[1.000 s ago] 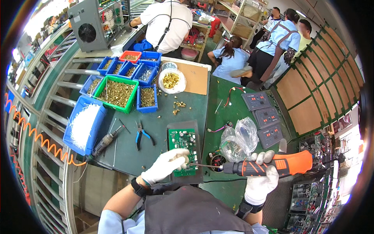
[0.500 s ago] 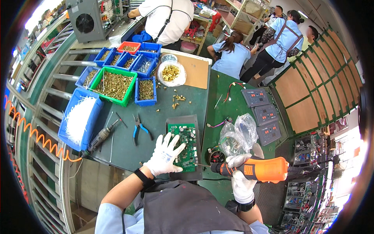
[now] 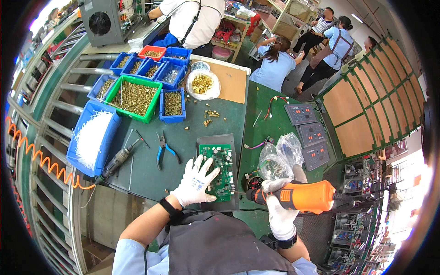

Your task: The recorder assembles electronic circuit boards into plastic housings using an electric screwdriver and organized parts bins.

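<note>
A matte green bench (image 3: 188, 142) bears a flat dark panel (image 3: 215, 139), and on it lies the rectangular circuit board (image 3: 223, 168). Its components are already mounted; which fastenings are done or left is too small to tell. A rounded orange plastic driver (image 3: 306, 197) points toward its right edge, the gloved right hand (image 3: 280, 211) closed around the body. The gloved left hand (image 3: 196, 181) rests on the board, fingers spread, gripping nothing. Shiny brass pieces (image 3: 207, 123) lie loose beyond.
</note>
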`<state>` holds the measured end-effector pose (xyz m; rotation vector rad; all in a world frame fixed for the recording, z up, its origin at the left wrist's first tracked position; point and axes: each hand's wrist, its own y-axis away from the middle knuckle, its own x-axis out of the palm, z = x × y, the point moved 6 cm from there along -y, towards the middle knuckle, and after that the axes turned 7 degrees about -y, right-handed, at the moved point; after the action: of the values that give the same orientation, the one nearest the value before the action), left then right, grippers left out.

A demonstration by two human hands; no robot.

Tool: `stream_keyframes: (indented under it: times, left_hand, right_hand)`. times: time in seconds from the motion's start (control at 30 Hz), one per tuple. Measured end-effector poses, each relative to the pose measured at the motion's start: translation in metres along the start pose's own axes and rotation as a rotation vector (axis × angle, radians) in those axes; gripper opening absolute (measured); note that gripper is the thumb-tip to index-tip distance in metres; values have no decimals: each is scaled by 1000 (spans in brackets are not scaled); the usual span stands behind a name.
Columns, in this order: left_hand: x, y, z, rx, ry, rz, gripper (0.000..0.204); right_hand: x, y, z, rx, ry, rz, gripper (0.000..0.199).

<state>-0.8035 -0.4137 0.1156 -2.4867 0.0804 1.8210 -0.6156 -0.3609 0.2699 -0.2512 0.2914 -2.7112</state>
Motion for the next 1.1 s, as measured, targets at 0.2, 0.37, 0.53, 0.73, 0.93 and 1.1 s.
stream_keyframes:
  times: [0.2,0.37,0.53,0.73,0.93,1.1]
  left_hand:
    - [0,-1,1,-4,19,0,92]
    - [2,-1,3,-4,39,-16,93]
    - [2,-1,3,-18,28,-19,93]
    - [0,1,1,-10,3,-16,93]
    - [-4,15,14,-35,207,-135,85]
    - [-9,72,91,-466,464,-616,17]
  right_hand:
    - [24,1,-4,-141,-82,448,76]
    - [29,11,-8,-58,-191,251,65]
    - [29,4,-14,-62,-197,326,60]
    - [23,6,-27,70,-219,331,63]
    - [24,0,-20,314,214,517,60]
    - [30,-12,55,-290,-291,405,35]
